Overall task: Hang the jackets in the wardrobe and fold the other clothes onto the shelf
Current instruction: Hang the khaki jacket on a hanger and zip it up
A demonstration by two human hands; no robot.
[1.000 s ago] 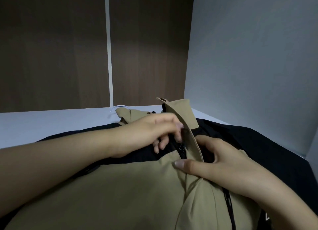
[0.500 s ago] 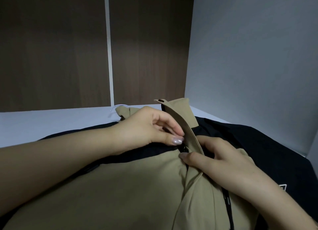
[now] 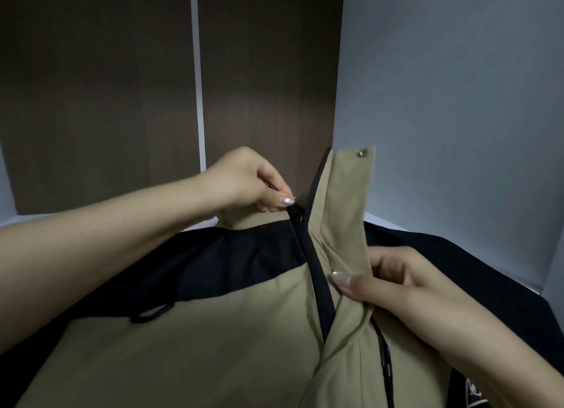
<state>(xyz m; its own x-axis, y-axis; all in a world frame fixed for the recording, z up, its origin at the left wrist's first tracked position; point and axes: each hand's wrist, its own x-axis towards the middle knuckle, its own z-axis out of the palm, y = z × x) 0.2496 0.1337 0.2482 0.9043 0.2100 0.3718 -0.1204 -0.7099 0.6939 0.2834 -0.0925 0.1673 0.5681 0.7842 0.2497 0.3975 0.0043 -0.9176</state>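
Observation:
A khaki and black jacket lies front-up before me, its black zipper running up the middle. My left hand pinches the zipper pull at the base of the collar. My right hand grips the khaki front flap beside the zipper, thumb on top. The flap stands upright, with a metal snap near its top corner.
A black garment lies under the jacket on the right, on a white surface. Behind stand dark wood panels split by a white strip. A grey wall closes the right side.
My left hand has pulled the zipper pull up toward the collar. The collar flap has risen and stands taller. My right hand has slid a little lower along the flap.

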